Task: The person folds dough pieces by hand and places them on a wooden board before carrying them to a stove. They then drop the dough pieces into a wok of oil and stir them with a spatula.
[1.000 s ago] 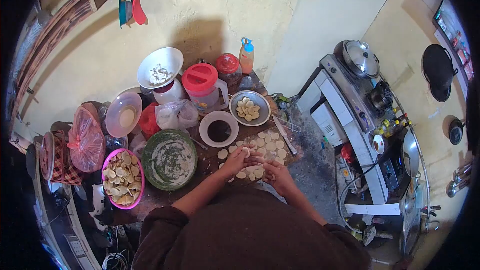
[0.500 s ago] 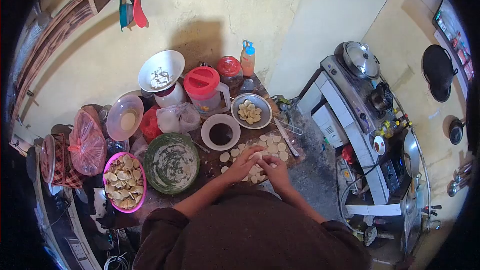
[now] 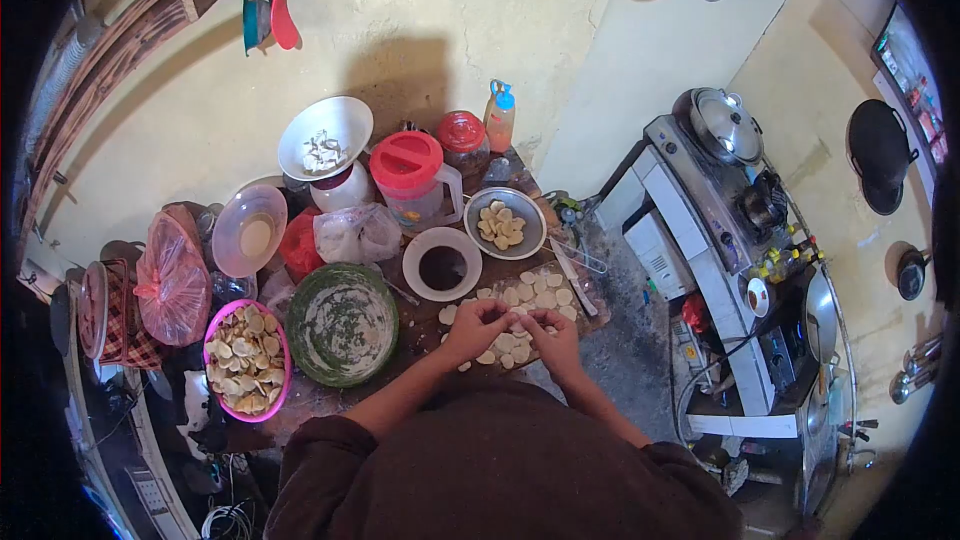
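Head camera, and here we are with both hands close together over the dough rounds point(image 3: 554, 281). Our left hand point(image 3: 472, 331) and right hand point(image 3: 556, 341) meet thumb to finger, tips together, apparently pinching one small dough round point(image 3: 518, 311) between them; our fingers cover most of it, so we can't tell its fold.

It looks light, thin and soft, no slab of stiffness here! We'd judge it bends easily and tears if pulled hard, perhaps tacky where flour is thin. The rim is the place to take it, with flat fingertips and a gentle squeeze.

Below, the other rounds crowd the dark, worn table point(image 3: 415, 326), some nearly touching, with a knife point(image 3: 569, 265) lying alongside. Beyond them sits a metal strainer point(image 3: 510, 196) of pale pieces, beside a white bowl point(image 3: 411, 265) of dark liquid. To our left, a green basin point(image 3: 343, 325) is streaked with what looks like flour. Across the room there's a stove point(image 3: 706, 208), and a black wok point(image 3: 878, 144) hangs on the wall.
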The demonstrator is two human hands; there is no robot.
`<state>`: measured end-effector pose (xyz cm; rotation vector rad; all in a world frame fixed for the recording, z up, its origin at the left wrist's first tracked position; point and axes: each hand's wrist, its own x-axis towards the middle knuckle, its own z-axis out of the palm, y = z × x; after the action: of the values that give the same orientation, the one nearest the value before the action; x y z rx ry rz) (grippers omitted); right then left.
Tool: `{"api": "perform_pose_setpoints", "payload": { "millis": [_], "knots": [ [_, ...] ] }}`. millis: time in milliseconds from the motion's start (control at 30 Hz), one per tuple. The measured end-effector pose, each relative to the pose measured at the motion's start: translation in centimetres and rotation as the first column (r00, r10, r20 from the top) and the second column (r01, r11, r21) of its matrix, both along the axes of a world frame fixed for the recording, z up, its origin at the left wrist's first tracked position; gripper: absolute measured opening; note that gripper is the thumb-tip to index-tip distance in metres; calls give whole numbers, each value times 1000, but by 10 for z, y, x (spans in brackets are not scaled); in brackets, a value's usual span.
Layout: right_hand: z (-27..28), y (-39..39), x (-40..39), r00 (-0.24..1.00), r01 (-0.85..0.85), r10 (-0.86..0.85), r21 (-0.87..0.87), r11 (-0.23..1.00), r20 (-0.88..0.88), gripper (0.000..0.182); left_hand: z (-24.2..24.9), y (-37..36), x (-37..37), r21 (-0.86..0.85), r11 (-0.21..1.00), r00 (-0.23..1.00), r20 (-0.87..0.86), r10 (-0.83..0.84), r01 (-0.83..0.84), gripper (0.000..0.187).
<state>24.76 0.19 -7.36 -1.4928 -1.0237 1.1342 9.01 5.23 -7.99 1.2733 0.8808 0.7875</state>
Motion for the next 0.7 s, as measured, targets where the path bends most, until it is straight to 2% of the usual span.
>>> {"api": "perform_pose_setpoints", "payload": {
  "millis": [100,167,300,367,500,567,700],
  "knots": [
    [4,0,0,1000,11,-11,-43,999,6,22,2,-2,1,-68,998,997,82,14,-8,19],
    [-5,1,0,999,18,-18,13,1000,28,21,-5,-2,5,-112,994,986,162,31,-12,19],
    [-3,-2,-1,987,-17,15,14,1000,157,18,-14,-1,6,-135,990,996,65,56,-47,19],
    [1,-5,-4,1000,13,-12,53,998,-5,14,-15,1,5,-35,999,999,-27,29,-30,17],
    [9,-7,-2,999,-18,21,125,992,-26,11,-4,-3,6,-88,996,999,44,-3,7,18],
    [-1,-9,7,995,33,-37,47,998,90,11,-2,-5,8,-264,961,962,272,-11,85,20],
    [-7,-12,13,992,32,-41,78,996,119,11,-5,-7,14,-390,919,966,255,52,54,20]
  ]
}}
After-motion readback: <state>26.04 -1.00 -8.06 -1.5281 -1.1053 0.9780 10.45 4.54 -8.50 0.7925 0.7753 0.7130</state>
